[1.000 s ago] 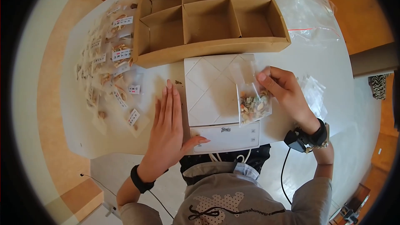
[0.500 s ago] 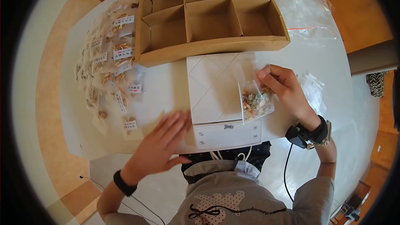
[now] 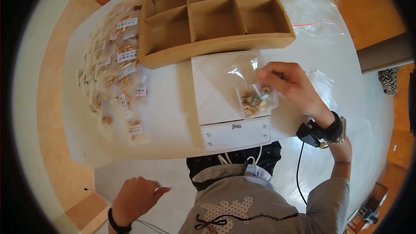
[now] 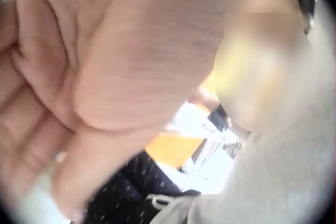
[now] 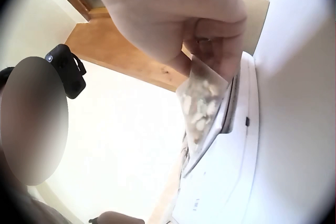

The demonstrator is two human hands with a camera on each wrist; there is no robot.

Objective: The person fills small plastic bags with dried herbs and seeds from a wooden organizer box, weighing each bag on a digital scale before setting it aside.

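In the head view my right hand [image 3: 291, 81] pinches the upper edge of a small clear plastic bag [image 3: 255, 104] between thumb and fingers. Mixed dried bits, pale, orange and green, fill its lower part. The bag hangs over the right side of a white kitchen scale [image 3: 214, 91]. From the right wrist view, the same bag [image 5: 197, 108] shows pale pieces inside, below curled fingers. My left hand [image 3: 138, 199] is away from the table, beside the body, holding nothing. Its palm [image 4: 147, 50] fills much of the left wrist view, the fingers loosely bent.
Behind the scale stands a divided cardboard box [image 3: 221, 41], with pale pieces in its far compartments. Many labelled, filled bags [image 3: 125, 56] lie spread on the table's left side. Flat clear bags [image 3: 321, 87] lie right of the scale, and a large plastic bag [image 3: 310, 4] sits beyond.
My left hand has drawn back from beside the scale, off the table and toward the body. The right hand still pinches the bag and has shifted slightly left and away over the scale.
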